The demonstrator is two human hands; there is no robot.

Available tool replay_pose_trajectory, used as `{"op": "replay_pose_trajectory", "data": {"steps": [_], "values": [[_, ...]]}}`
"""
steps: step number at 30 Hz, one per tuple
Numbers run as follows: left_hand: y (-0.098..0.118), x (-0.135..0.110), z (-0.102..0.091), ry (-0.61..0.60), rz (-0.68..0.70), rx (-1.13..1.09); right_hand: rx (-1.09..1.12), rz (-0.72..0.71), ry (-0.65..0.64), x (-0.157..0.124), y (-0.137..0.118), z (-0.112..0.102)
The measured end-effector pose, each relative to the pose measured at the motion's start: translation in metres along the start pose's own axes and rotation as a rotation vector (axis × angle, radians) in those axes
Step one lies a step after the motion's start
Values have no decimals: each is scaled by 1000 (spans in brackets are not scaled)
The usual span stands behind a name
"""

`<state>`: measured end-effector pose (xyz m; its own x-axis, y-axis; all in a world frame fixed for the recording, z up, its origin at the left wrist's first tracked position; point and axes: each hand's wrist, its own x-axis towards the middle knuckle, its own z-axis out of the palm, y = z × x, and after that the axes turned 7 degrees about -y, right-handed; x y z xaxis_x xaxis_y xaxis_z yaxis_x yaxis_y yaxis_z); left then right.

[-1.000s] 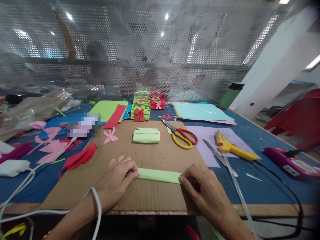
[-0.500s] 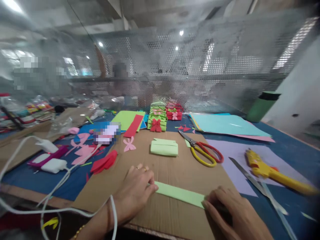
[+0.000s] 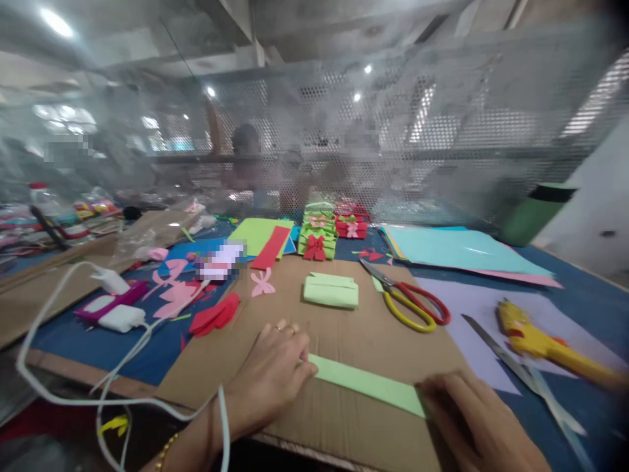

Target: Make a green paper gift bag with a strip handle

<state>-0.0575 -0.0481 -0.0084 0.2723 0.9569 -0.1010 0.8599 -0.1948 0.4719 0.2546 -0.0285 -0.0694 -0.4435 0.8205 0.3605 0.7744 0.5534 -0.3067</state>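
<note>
A pale green paper strip [image 3: 366,381] lies flat across the brown cardboard sheet [image 3: 334,334]. My left hand [image 3: 282,370] pinches its left end between thumb and fingertips. At the other end, my right hand [image 3: 476,413] has its curled fingers on the strip's edge. Just beyond the strip sits a folded pale green paper piece [image 3: 331,291], shaped like a small flat pouch. To the right of that, scissors [image 3: 410,298] with one red and one yellow handle lie with their blades pointing away from me.
Other scissors [image 3: 521,370] and a yellow glue gun [image 3: 535,337] lie at right. Small green paper bags [image 3: 317,239] and red ones [image 3: 351,226] stand behind the cardboard. Coloured sheets [image 3: 466,249] are stacked back right. A white cable [image 3: 122,404] loops over my left forearm.
The whole view has shifted slightly, so things sit further right. My right hand has moved a little outward, and more of the strip's right end shows. My left hand keeps its pinch.
</note>
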Motion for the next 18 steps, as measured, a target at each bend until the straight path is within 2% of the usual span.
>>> {"op": "replay_pose_trajectory", "data": {"steps": [2,6,18], "values": [[-2,0,1,4,3,22,32,82,-18,1,-15,-6],[-10,4,5,-22,37,32,98,147,-68,4,-33,-10],[-12,0,1,-25,-33,61,140,156,-67,4,-33,-11]]}}
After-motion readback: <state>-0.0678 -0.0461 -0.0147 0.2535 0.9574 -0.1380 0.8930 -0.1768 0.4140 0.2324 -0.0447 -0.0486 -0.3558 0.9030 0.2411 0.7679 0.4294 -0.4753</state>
